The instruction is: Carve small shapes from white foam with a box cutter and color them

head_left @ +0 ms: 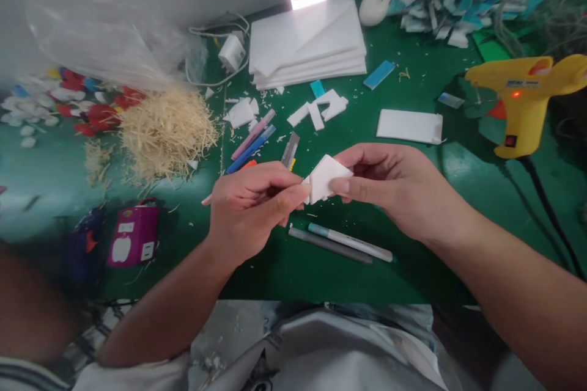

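A small white foam board piece [327, 177] with a pointed top is held up over the green table, between my two hands. My right hand [389, 186] pinches its right side between thumb and fingers. At its left edge, my left hand [259, 204] grips a smaller white bit with thumb and forefinger; whether the two pieces are joined I cannot tell. Below the hands lie a grey pen [330, 245] and a white marker with teal ends [351, 242]. Just behind my left hand are a utility knife [290, 149] and a blue marker [251, 149].
A yellow glue gun [527, 98] with a lit red light stands at right, its cord trailing forward. White foam sheets [307, 43] are stacked behind a bright lamp-lit patch. Straw shreds [167, 131] and a purple box [134, 235] lie left. A white foam rectangle [409, 126] lies right.
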Motion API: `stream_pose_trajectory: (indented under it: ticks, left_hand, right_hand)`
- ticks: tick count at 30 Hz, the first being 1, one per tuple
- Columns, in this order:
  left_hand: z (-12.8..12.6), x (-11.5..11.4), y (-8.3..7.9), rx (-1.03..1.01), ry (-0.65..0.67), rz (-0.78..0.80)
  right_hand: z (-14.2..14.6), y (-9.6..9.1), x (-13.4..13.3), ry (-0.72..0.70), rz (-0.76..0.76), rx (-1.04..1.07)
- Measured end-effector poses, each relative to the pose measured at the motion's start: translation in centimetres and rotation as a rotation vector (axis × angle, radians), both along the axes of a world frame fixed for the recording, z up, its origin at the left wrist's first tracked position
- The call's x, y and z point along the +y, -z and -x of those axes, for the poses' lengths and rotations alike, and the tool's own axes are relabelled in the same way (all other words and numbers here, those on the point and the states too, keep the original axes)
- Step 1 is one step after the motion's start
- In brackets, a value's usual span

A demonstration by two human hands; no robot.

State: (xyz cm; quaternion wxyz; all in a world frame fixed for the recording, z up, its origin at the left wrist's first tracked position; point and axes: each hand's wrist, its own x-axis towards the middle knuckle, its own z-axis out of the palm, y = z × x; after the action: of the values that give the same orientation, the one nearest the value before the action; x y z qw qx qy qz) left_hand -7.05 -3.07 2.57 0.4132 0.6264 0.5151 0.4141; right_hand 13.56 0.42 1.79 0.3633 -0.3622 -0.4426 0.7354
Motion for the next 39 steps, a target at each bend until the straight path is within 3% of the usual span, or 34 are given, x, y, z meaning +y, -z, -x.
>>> stream_pose_trajectory:
  ticks: [4, 8, 14, 18, 23, 26, 27, 31, 33, 39]
  left_hand:
    - [0.5, 0.6, 0.0, -0.116, 0.001, 0.109]
    - [0.9, 1.9, 0.5, -0.225, -0.157, 0.080]
    - [1.0, 2.5, 2.0, 0.234, -0.223, -0.125]
    - [2.9, 3.8, 2.4, 0.557, -0.225, -0.311]
    - [5.9, 6.3, 2.9, 0.816, -0.347, -0.364]
    - [5.7, 6.5, 2.7, 0.868, -0.378, -0.389]
    - [5.2, 6.2, 2.5, 0.865, -0.335, -0.409]
    - [1.8, 4.7, 1.7, 0.894, 0.109, -0.376]
    - [0.2, 4.3, 1.5, 0.947, 0.270, -0.342]
    - [-3.4, 5.5, 1.9, 1.027, 0.407, -0.299]
  right_hand:
    - [-0.6, -0.3, 0.3, -0.022, -0.016, 0.021]
    - [-1.3, -0.7, 0.7, 0.227, -0.025, 0.001]
    - [-1.0, 0.0, 0.8, 0.358, -0.146, -0.161]
    - [-1.2, 0.9, 1.2, 0.486, -0.194, -0.266]
    - [-1.5, 1.3, 1.5, 0.461, -0.208, -0.290]
    - [-1.5, 1.2, 1.5, 0.430, -0.233, -0.311]
    - [-1.5, 1.2, 1.5, 0.423, -0.254, -0.322]
    - [-1.7, 1.0, 1.3, 0.443, -0.430, -0.399]
    - [-1.8, 1.0, 1.3, 0.453, -0.491, -0.434]
    - [-2.2, 1.7, 1.6, 0.474, -0.358, -0.368]
